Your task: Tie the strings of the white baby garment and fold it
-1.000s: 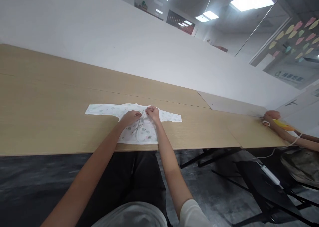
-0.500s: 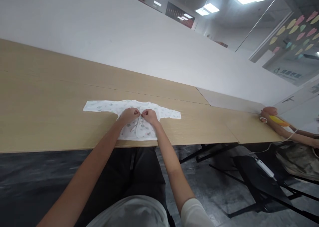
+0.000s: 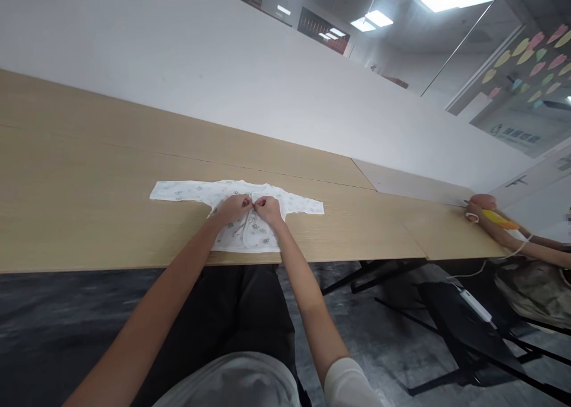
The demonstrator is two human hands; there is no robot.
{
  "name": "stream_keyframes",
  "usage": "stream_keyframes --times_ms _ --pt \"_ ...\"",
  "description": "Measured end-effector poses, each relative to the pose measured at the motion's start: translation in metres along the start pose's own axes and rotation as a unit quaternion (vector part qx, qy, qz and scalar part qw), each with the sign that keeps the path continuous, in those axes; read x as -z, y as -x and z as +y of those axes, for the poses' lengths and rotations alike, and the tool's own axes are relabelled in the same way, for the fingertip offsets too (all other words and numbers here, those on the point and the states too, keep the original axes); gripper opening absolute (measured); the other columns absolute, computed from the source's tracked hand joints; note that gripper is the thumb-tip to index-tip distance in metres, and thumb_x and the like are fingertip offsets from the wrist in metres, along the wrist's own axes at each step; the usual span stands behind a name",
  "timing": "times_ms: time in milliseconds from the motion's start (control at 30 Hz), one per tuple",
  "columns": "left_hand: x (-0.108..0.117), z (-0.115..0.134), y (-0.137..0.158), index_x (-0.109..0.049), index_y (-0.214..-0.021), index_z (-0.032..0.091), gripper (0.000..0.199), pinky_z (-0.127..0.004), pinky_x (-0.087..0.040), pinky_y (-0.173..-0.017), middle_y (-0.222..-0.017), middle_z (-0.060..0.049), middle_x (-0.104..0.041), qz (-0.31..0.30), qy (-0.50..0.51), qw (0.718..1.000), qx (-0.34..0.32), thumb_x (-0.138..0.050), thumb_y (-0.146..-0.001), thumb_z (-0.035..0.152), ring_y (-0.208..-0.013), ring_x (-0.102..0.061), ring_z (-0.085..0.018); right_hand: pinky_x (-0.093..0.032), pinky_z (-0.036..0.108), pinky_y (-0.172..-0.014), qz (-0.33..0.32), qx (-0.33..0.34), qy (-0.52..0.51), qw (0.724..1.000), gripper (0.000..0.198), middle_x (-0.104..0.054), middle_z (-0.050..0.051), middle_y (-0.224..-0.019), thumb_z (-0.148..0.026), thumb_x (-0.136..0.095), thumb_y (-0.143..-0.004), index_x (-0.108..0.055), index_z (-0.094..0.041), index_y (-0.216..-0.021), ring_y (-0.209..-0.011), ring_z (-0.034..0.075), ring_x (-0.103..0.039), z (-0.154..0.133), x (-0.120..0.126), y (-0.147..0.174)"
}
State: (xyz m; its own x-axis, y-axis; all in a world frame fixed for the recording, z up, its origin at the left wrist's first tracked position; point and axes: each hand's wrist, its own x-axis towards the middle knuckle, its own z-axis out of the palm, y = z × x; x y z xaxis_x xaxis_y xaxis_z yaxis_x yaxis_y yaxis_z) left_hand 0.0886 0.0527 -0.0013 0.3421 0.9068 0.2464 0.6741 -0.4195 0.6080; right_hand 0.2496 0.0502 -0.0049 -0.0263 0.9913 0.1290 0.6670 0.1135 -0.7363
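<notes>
1. Since a second ago the two hands have drawn in from the collar area to the middle of the chest of the baby shirt (image 3: pixel 250 216), and over the last half second they barely shift — knuckles nearly touching, both settled on the same spot of the front opening.

2. That reads as fine work at the closure, a tie or fastening between the two front panels, though the piece itself is too small to make out.

3. Left hand (image 3: pixel 235 207): the grip is closed, fingers curled in and pinching a bit of the shirt's front edge, wrist resting low over the fabric.

4. Right hand (image 3: pixel 267 207): the same — a closed pinch on the opposite edge of the opening, thumb and fingers pressed together right beside the left hand.

5. The baby shirt lies flat on the desk (image 3: pixel 89 216), near its front edge, sleeves spread out to left and right, the hem close to the person's lap; it has not moved on the desk across the three pictures.

6. Far to the right another person's arm (image 3: pixel 495 231) rests on the desk beside something yellow (image 3: pixel 497 218), well apart from the shirt.
</notes>
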Motion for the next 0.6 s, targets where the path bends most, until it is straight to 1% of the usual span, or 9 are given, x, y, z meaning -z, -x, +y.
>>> stream_keyframes --times_ms 100,267,467,600 --pt "-0.002 -0.004 -0.002 -0.056 -0.07 0.021 0.021 -0.029 -0.043 -0.068 -0.069 -0.002 -0.061 0.011 0.031 0.999 -0.007 -0.046 -0.079 0.037 -0.068 -0.055 -0.018 -0.052 0.026 -0.08 0.01 -0.001 -0.023 1.0 0.008 -0.077 0.006 -0.085 -0.018 -0.069 -0.08 -0.077 -0.016 -0.08 -0.081 0.018 -0.069 -0.001 0.001 0.0" --pt "-0.007 -0.012 -0.007 -0.06 -0.074 0.021 0.03 -0.03 -0.043 -0.068 -0.072 -0.004 -0.065 0.009 0.049 0.999 -0.003 -0.045 -0.082 0.046 -0.071 -0.057 -0.02 -0.052 0.026 -0.08 -0.002 0.0 -0.063 0.998 0.013 -0.077 0.005 -0.084 -0.015 -0.066 -0.081 -0.079 -0.017 -0.083 -0.081 0.017 -0.07 -0.001 0.002 -0.002" --pt "-0.008 -0.013 -0.009 -0.063 -0.08 0.02 0.036 -0.03 -0.047 -0.071 -0.079 -0.005 -0.069 0.021 0.093 0.995 0.011 -0.049 -0.081 0.054 -0.076 -0.06 -0.021 -0.05 0.024 -0.075 0.013 -0.007 -0.089 0.996 0.011 -0.075 0.003 -0.08 -0.023 -0.068 -0.082 -0.077 -0.017 -0.078 -0.077 0.016 -0.066 0.0 0.005 -0.001" --pt "-0.006 -0.008 -0.006 -0.066 -0.087 0.019 0.043 -0.031 -0.05 -0.078 -0.088 -0.008 -0.073 0.025 0.116 0.993 0.014 -0.048 -0.081 0.058 -0.083 -0.064 -0.023 -0.045 0.022 -0.07 -0.01 -0.001 -0.089 0.996 0.018 -0.069 0.0 -0.071 -0.021 -0.061 -0.085 -0.074 -0.016 -0.072 -0.074 0.015 -0.064 -0.001 0.009 0.002"
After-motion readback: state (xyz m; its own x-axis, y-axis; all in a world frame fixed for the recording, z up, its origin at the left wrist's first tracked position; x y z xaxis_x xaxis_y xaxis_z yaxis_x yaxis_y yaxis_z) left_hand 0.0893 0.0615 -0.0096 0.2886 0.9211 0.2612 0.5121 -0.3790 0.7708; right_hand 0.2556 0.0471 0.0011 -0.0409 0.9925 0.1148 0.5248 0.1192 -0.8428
